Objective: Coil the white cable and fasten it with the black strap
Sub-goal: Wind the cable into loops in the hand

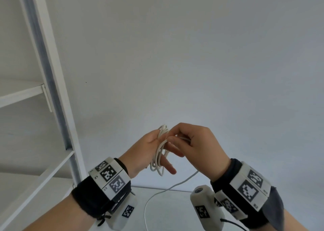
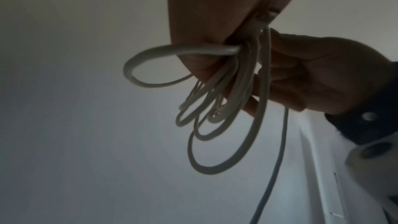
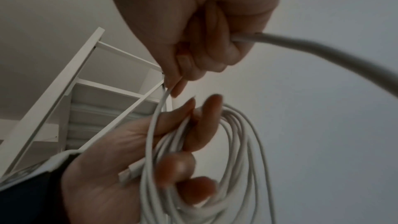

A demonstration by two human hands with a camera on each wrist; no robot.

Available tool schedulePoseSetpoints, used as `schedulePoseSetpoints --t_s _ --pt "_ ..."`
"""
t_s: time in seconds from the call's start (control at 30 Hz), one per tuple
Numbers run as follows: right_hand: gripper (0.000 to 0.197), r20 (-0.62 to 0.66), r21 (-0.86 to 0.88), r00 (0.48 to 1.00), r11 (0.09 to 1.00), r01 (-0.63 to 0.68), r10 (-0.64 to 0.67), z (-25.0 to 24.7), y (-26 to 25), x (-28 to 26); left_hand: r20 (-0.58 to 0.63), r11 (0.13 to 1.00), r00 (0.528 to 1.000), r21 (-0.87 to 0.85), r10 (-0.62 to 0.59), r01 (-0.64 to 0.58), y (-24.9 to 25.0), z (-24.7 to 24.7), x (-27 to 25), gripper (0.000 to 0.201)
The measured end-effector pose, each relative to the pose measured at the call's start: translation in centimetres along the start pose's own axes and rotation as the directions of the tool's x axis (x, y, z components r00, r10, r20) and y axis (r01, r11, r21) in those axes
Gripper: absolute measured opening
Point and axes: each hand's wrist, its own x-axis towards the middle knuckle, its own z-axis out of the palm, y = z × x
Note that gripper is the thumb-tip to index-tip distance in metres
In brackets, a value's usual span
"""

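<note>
Left hand (image 1: 149, 152): raised in front of the chest, palm turned toward the right hand, fingers partly curled through a bundle of several loops of the white cable (image 1: 160, 153). The loops hang across the palm and between the fingers; in the right wrist view a white connector (image 3: 131, 171) at one cable end lies against this palm.

Right hand (image 1: 196, 143): just beside the left, fingers curled into a loose fist, closed on a run of the same cable. Its fingertips (image 3: 176, 89) meet the top of the coil, touching the left hand's fingers.

Cable, free part: it leaves the right fist, drops between the two wrists and trails in a curve on the white tabletop (image 1: 175, 204) below.

Each wrist carries a dark band with a white block bearing black-and-white square markers (image 1: 109, 175), and a white camera housing (image 1: 204, 206) beneath.

Surroundings: a plain white wall (image 1: 192, 55) behind; a white shelving unit (image 1: 43, 73) stands to the left.
</note>
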Motion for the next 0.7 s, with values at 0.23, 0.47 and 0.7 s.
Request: schedulePoseSetpoints --t_s 0.23,0.47,0.7 --pt "0.012 -0.065 -0.001 0.998 1.0 -0.02 0.02 0.0 1.2 0.8 -0.029 0.989 1.0 -0.149 0.009 -0.013 -0.5 0.2 -0.2 0.036" --pt "0.014 -0.082 -0.033 0.997 0.999 0.009 -0.012 -0.1 1.3 1.4 0.011 0.963 1.0 -0.269 -0.013 0.015 -0.6 0.8 -0.6 0.04" --pt "0.023 -0.154 0.019 0.987 0.998 -0.052 0.054 -0.5 3.3 1.8 0.056 0.961 0.996 -0.273 0.064 -0.047 -0.2 0.4 -1.2 0.044"
